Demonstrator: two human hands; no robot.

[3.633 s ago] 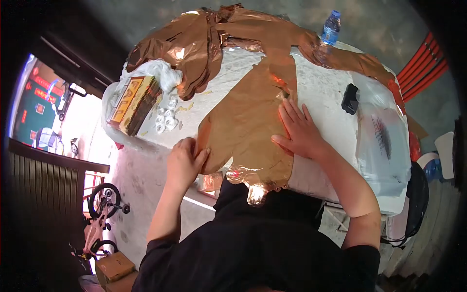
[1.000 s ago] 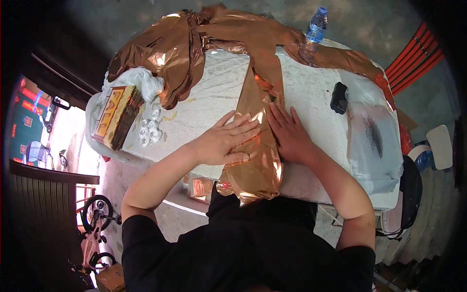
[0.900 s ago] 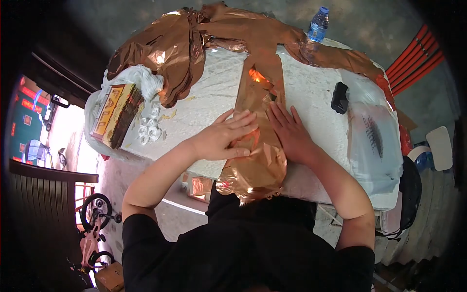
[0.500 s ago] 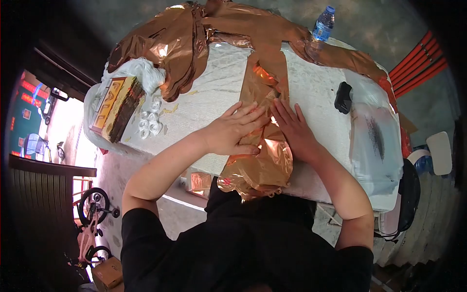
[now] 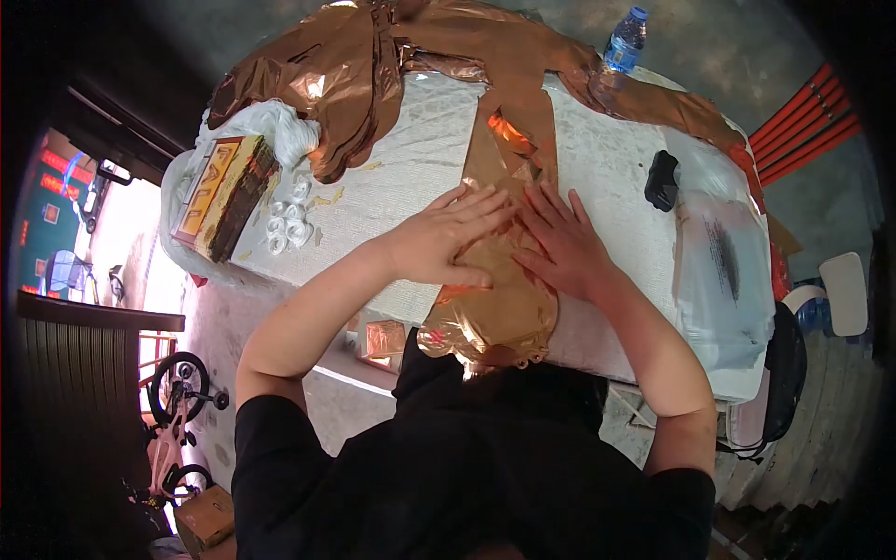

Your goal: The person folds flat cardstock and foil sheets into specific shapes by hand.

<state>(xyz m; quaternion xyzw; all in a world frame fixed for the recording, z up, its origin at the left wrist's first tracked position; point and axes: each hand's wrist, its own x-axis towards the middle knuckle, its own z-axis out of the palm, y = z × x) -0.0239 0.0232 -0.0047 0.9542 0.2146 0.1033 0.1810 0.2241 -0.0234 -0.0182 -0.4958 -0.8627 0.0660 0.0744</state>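
1. The left hand [image 5: 446,245] lies flat on a folded copper foil sheet [image 5: 497,322], palm down, fingers apart and stretched out; it grips nothing.
2. The right hand [image 5: 558,245] lies flat on the same sheet just beside the left one, also open, with its fingers spread. The fingertips of the 2 hands nearly meet over the fold.
3. The foil sheet sits at the near edge of the desk [image 5: 411,177], right in front of the person. Its crumpled lower end hangs over that edge, above the person's black shirt.
4. From under the hands, a narrower foil strip [image 5: 520,131] runs up the desk to a foil pile [image 5: 322,75] heaped along the far side and the far left corner.
5. A water bottle [image 5: 623,39] with a blue cap stands at the far edge, among the foil.
6. To the right of the hands, a small black object [image 5: 662,180] lies on the desk, and next to it a clear plastic bag [image 5: 726,271] with something dark inside.
7. At the left end a yellow and red box [image 5: 227,196] rests on white plastic, with a cluster of small white rolls [image 5: 289,229] just beside it.
8. Below the desk on the left, a small bicycle [image 5: 182,411] stands on the floor.
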